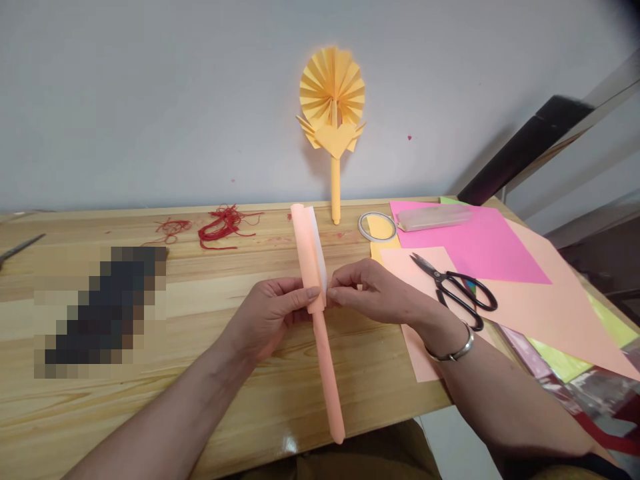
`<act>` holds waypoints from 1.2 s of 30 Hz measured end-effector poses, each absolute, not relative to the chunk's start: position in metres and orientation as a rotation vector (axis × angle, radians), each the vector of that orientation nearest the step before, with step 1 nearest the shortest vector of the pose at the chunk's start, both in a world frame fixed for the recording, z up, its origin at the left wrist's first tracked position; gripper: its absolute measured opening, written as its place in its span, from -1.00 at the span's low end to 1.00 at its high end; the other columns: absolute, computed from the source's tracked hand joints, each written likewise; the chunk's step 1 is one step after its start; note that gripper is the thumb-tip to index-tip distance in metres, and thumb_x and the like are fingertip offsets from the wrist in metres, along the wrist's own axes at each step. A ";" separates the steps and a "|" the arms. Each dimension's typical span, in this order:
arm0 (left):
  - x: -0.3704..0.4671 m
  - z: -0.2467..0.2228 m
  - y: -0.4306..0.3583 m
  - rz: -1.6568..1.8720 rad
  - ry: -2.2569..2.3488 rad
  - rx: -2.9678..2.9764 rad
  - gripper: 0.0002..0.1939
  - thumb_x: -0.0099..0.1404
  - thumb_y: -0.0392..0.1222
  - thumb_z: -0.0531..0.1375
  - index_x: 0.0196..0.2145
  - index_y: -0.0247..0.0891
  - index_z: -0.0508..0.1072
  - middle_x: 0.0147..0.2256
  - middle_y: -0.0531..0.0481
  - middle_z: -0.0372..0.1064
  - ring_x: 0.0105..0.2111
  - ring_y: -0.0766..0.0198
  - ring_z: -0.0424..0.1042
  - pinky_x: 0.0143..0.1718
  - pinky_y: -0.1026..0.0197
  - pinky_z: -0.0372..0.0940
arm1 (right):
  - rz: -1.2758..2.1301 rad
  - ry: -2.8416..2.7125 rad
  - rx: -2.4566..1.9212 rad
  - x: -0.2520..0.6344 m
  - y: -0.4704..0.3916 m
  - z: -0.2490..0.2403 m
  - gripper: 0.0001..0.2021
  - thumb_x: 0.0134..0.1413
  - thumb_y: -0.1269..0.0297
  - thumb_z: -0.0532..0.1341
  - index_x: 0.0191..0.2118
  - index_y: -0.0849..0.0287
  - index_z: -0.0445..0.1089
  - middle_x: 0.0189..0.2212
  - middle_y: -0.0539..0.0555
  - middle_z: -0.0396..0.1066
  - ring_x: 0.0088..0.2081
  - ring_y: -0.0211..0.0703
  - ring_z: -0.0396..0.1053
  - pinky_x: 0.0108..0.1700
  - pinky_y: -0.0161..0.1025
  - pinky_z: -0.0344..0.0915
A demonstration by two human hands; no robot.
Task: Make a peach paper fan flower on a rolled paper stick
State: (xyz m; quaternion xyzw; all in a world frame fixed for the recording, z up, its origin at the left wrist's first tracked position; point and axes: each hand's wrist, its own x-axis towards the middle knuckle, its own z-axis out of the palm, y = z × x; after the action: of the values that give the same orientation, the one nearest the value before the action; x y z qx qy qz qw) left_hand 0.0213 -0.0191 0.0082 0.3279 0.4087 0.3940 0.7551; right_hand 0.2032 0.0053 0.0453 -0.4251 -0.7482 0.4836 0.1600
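the left hand point(280, 310) is clamped on the folded peach paper point(303, 250), thumb in front, where it meets a slim paper stick point(330, 377) over the counter point(200, 413). the right hand point(367, 293) touches its white edge point(318, 247) (whether it pinches, i can't quite tell). black-handled scissors point(438, 277) lie just right; a yellow fan point(333, 83) stands behind.

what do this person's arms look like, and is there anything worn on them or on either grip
The left grip and right grip are ungloved hands. The left forearm is bare as far as it shows. A silver-coloured metal bangle circles the right wrist. Dark fabric at the lower right edge may be a sleeve.
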 end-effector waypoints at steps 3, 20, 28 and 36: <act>0.021 0.008 -0.018 0.862 0.885 0.712 -0.85 0.09 -0.25 0.29 -0.33 -0.27 0.60 -0.49 -0.02 0.50 -0.45 0.36 0.38 -0.39 0.35 0.31 | 1.347 -2.184 -1.190 0.204 0.006 0.046 -0.81 0.03 0.36 0.09 -0.55 0.25 0.29 -0.62 -0.10 0.10 -0.54 -0.40 0.02 -0.54 -0.40 -0.03; 0.022 0.008 -0.019 0.865 0.946 0.747 -0.88 0.06 -0.24 0.30 -0.39 -0.27 0.60 -0.51 0.02 0.48 -0.47 0.36 0.37 -0.39 0.33 0.29 | 1.317 -2.268 -1.166 0.205 0.007 0.045 -0.79 0.07 0.30 0.09 -0.52 0.26 0.31 -0.63 -0.09 0.11 -0.55 -0.40 0.03 -0.53 -0.40 -0.02; 0.021 0.008 -0.019 0.857 0.979 0.763 -0.84 0.02 -0.21 0.32 -0.37 -0.27 0.60 -0.49 -0.02 0.50 -0.44 0.28 0.40 -0.36 0.26 0.31 | 1.344 -2.272 -1.165 0.204 0.006 0.045 -0.79 0.05 0.35 0.06 -0.55 0.25 0.27 -0.64 -0.10 0.03 -0.57 -0.40 -0.02 -0.56 -0.40 -0.05; 0.021 0.008 -0.020 0.848 0.946 0.761 -0.88 0.05 -0.23 0.31 -0.39 -0.25 0.60 -0.50 0.01 0.48 -0.44 0.33 0.38 -0.35 0.29 0.29 | 1.329 -2.288 -1.157 0.205 0.006 0.046 -0.76 0.08 0.30 0.07 -0.57 0.25 0.23 -0.63 -0.10 0.05 -0.56 -0.41 0.00 -0.53 -0.40 -0.02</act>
State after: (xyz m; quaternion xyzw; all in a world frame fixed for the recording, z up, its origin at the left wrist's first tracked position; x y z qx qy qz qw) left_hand 0.0208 -0.0196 0.0079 0.3468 0.4308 0.3864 0.7381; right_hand 0.2047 0.0064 0.0459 -0.3975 -0.7859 0.4565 0.1263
